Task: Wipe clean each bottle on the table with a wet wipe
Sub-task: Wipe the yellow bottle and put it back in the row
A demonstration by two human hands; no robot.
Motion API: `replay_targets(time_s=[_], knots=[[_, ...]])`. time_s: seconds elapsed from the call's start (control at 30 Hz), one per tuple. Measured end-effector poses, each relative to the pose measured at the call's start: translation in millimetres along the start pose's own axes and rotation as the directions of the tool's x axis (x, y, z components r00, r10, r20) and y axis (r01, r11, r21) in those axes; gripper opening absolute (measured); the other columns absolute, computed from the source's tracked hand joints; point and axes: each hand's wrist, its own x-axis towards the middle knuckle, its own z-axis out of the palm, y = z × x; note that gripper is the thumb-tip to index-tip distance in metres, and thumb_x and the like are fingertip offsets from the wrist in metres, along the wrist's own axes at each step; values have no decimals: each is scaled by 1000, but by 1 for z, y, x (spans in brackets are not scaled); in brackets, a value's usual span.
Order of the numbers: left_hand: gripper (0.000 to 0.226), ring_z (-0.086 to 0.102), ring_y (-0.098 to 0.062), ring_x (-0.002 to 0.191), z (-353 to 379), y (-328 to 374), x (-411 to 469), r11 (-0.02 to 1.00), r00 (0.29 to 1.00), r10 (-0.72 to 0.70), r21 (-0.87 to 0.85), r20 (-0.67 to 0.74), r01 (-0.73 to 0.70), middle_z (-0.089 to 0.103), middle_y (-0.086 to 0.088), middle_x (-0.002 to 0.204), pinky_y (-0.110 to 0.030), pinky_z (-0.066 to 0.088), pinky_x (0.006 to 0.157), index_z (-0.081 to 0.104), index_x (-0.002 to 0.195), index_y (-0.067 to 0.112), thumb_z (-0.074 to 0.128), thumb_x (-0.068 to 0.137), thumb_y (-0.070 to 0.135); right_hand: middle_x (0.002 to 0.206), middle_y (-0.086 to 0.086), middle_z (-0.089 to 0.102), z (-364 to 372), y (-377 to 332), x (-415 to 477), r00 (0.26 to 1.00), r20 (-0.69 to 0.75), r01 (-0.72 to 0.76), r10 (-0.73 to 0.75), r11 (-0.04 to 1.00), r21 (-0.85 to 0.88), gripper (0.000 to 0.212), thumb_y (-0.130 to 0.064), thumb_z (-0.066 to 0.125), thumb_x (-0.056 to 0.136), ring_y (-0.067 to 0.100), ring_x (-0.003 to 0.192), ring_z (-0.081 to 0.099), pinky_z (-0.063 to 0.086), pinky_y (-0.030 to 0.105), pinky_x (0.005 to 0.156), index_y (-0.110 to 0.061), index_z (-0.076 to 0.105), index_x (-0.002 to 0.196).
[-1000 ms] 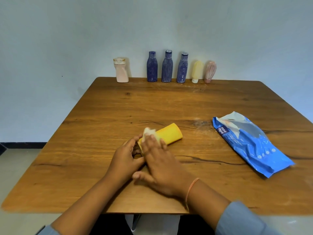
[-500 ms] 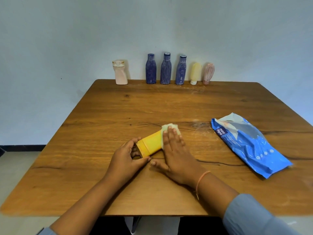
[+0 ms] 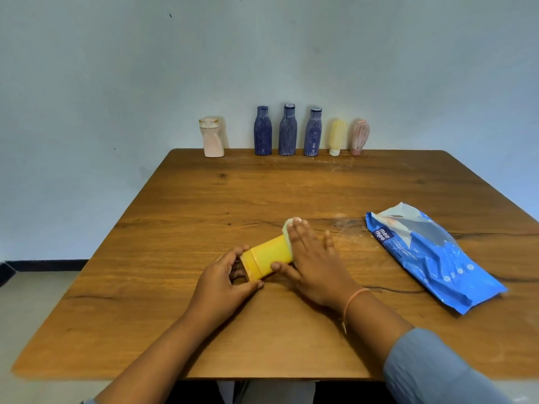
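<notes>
Firstly, the left hand (image 3: 224, 282) gripped the cap end of the yellow bottle (image 3: 269, 255), fingers curled round it. The bottle lay on its side near the middle of the table (image 3: 175, 316), its base pointing away to the right. A white wipe (image 3: 288, 228) covered that far end. The right hand (image 3: 315, 263), fingers straight, pressed the wipe flat against the bottle. Well to the right lay a blue pack of wipes (image 3: 431, 255).

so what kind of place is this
Likely a plain indoor room, perhaps at home: a wooden table against a bare pale wall, a pale floor with dark skirting, and a row of bottles.
</notes>
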Motion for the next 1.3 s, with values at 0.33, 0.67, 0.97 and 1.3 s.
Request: replay_targets(time_s=[0.33,0.67,0.97,1.3], knots=[[62,50,0,97,-3,6,-8,933,979,176,334,-99,-134,52,19,107,-7,38,77,51,118,28,82,65,21,124,2,44,-23,-6,5,939,-261,-3,222,767,642,33,-16,43,97,19,121,41,37,33,100,-16,47,129],[29,51,5,48,-1,71,6,989,995,103,105,8,-103,57,15,45,-8,33,44,53,58,25,68,72,5,111,1,57,-71,-56,-10,848,-432,418,-308,889,188,38,-24,35,88,15,105,47,40,34,85,-14,57,118],[22,63,-4,64,0,68,-7,970,960,220,-65,-171,-234,70,9,71,-22,47,59,66,76,32,73,75,11,139,-10,38,-64,-56,-15,896,-440,348,-54,701,622,37,-30,35,95,-3,136,22,20,23,115,-23,45,130],[29,53,-3,46,-3,62,-5,978,958,178,150,-225,-147,56,8,51,-14,35,47,55,56,17,58,80,1,146,12,35,-54,-74,-26,824,-494,444,-278,858,259,47,-18,33,93,18,140,24,14,29,116,-3,41,137]])
